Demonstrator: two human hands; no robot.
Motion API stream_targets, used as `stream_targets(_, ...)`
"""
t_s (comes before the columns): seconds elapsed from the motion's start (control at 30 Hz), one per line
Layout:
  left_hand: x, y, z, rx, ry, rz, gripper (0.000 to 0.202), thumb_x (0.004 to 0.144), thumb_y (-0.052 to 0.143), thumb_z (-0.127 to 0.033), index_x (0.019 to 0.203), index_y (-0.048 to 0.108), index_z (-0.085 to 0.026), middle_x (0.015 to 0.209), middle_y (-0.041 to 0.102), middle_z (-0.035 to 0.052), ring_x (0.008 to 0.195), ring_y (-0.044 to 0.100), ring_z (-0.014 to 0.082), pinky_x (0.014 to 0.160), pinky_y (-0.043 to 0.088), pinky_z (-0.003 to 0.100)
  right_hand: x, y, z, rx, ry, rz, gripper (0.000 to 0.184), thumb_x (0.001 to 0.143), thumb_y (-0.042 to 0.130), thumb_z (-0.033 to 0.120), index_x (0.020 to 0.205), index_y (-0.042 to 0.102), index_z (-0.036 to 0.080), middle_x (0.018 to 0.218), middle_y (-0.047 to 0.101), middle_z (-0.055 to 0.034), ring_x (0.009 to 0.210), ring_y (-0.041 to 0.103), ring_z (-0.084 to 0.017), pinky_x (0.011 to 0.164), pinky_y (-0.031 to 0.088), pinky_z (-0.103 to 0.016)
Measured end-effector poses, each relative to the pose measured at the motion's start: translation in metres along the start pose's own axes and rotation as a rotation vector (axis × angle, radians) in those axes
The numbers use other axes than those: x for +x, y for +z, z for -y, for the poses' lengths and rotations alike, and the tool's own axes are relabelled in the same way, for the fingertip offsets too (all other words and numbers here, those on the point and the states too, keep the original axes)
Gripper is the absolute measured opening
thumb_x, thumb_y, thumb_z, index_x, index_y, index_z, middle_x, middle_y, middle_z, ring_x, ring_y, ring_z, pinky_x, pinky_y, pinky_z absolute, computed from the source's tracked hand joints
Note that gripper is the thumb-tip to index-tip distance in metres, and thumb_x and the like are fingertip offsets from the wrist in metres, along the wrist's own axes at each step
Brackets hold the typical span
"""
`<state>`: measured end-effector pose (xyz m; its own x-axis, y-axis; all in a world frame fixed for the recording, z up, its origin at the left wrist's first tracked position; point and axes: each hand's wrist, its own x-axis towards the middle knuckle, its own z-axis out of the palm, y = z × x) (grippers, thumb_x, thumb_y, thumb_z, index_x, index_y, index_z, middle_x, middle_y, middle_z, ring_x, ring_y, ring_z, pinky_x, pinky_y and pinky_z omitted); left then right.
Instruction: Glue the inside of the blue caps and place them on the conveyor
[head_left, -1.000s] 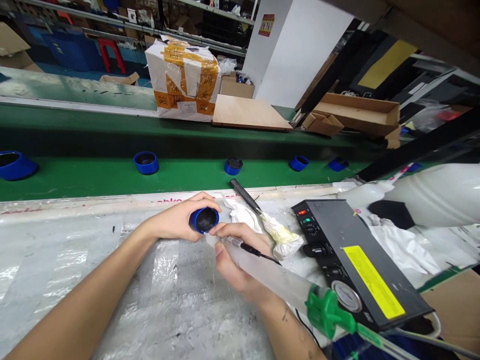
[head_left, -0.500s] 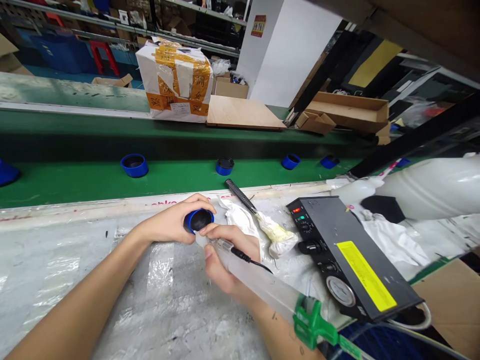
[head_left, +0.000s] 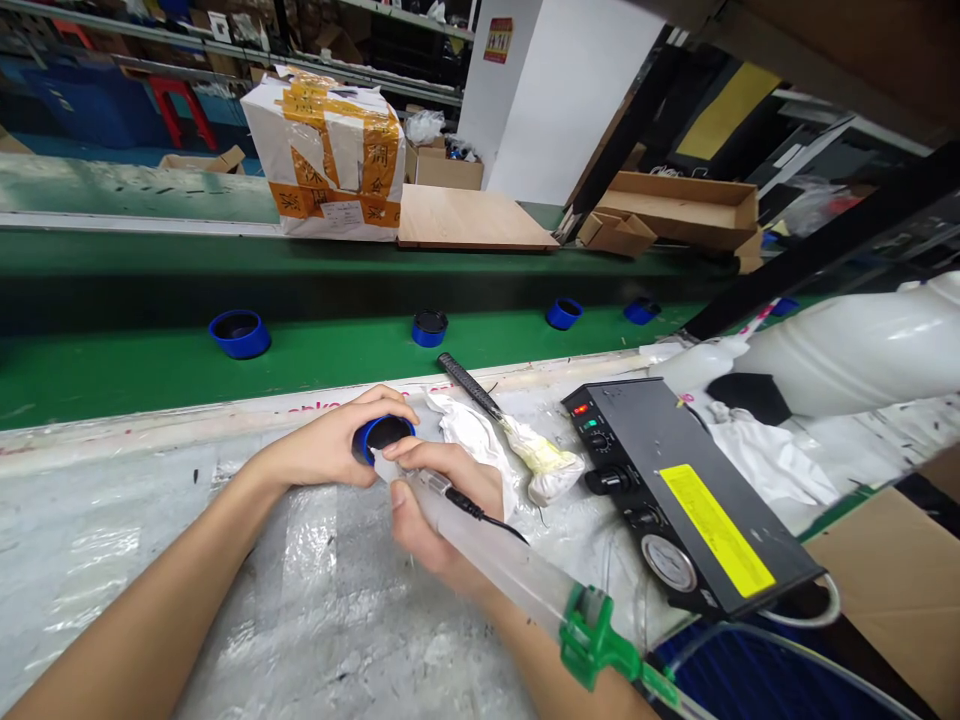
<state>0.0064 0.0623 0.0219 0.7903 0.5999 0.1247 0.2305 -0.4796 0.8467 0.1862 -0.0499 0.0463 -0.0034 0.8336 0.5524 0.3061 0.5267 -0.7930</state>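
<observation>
Place: a factory workshop, by its production-line look
Green strip (head_left: 330, 365): blue rings (head_left: 429, 338) spaced in a row across mid-frame
Bench (head_left: 337, 620): film-covered and smudged, lower frame
Control box (head_left: 675, 440): dial gauge (head_left: 668, 563) and lit indicators (head_left: 580, 409), right of centre
Shelving (head_left: 416, 90): crowded racks, upper left
Taped carton (head_left: 326, 165): behind the strip, left of upper centre

Noted: metal shelving (head_left: 409, 90) at 11 o'clock, white pillar (head_left: 566, 110) at 1, red stool (head_left: 171, 86) on blue floor (head_left: 142, 156) at 10.

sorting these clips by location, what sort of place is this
Probably a factory assembly line: blue round parts stand spaced along a green belt-like surface, and a control box with a dial gauge sits on the bench.
</observation>
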Motion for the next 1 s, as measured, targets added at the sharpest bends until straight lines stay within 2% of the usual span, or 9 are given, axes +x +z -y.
stream_targets(0.23, 0.000, 0.002, -0.001, -0.013, -0.011, -0.010, 0.050, 0.075, 0.077, -0.019, 0.122, 0.062, -0.024, 0.125, 0.057, 0.0073, 0.127, 0.054, 0.0290, 0.112, 0.045, 0.043, 0.000, 0.004, -0.007, 0.042, -0.064, -0.067, 0.021, 0.085, 0.067, 0.014, 0.103, 0.064, 0.025, 0.102, 0.082, -0.0031, 0.093, 0.081, -0.020, 0.075, 0.065, -0.026)
stream_targets(0.63, 0.001, 0.001, -0.006, 0.007, 0.016, -0.018, 0.047, 0.074, 0.068, -0.014, 0.121, 0.064, -0.023, 0.125, 0.061, 0.0057, 0.127, 0.057, 0.0267, 0.110, 0.048, 0.039, 0.001, 0.003, -0.012, 0.087, -0.040, -0.079, 0.020, 0.089, 0.068, 0.015, 0.106, 0.064, 0.025, 0.112, 0.080, -0.0063, 0.103, 0.080, -0.019, 0.090, 0.065, -0.030)
stream_targets(1.0, 0.000, 0.001, -0.005, 0.053, 0.032, -0.030, 0.050, 0.071, 0.062, -0.011, 0.120, 0.064, -0.023, 0.123, 0.062, 0.0055, 0.125, 0.058, 0.0266, 0.113, 0.048, 0.041, 0.005, -0.002, -0.009, 0.073, -0.016, -0.137, 0.021, 0.086, 0.068, 0.009, 0.103, 0.066, 0.022, 0.107, 0.080, -0.0054, 0.100, 0.079, -0.017, 0.091, 0.063, -0.027)
